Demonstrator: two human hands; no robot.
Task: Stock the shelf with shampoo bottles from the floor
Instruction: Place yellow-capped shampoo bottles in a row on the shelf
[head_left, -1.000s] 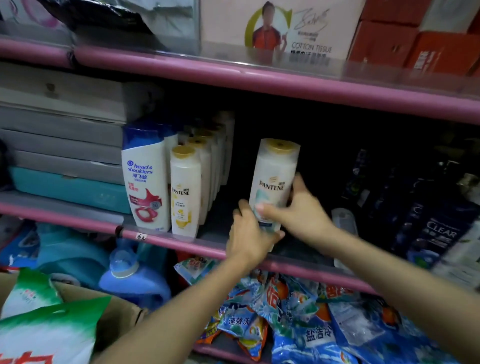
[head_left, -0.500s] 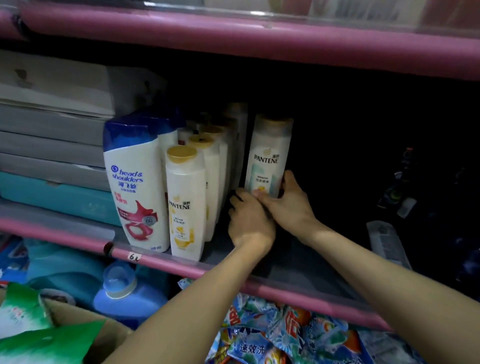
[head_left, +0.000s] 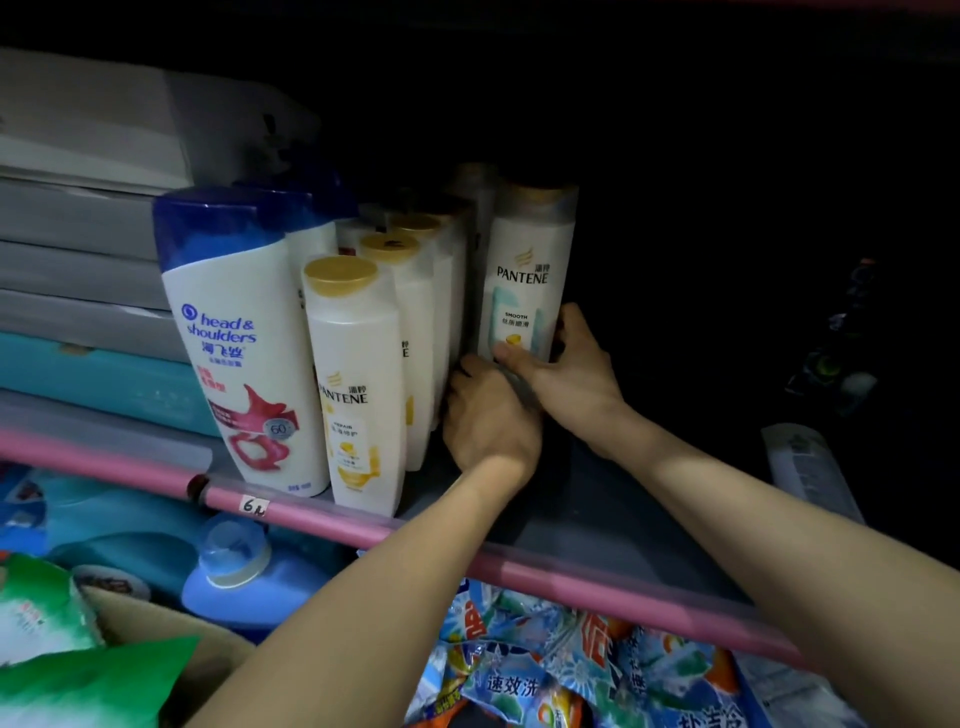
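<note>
Left fingers (head_left: 470, 371) hidden behind Pantene bottle (head_left: 524, 280), shelf (head_left: 571, 519) depths black

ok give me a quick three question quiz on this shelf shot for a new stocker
1. True or false: both hands are at the base of the Pantene bottle deep in the shelf.
2. Which bottle stands furthest left in the front row? A) the blue-capped Head & Shoulders bottle B) a gold-capped Pantene bottle C) a black Clear bottle
3. Fill in: the handwritten tag on the pink shelf rail starts with the digit ___.

Key: 1 true, the left hand and right hand each have a grip low on it. 2 A. 3 six.
</note>
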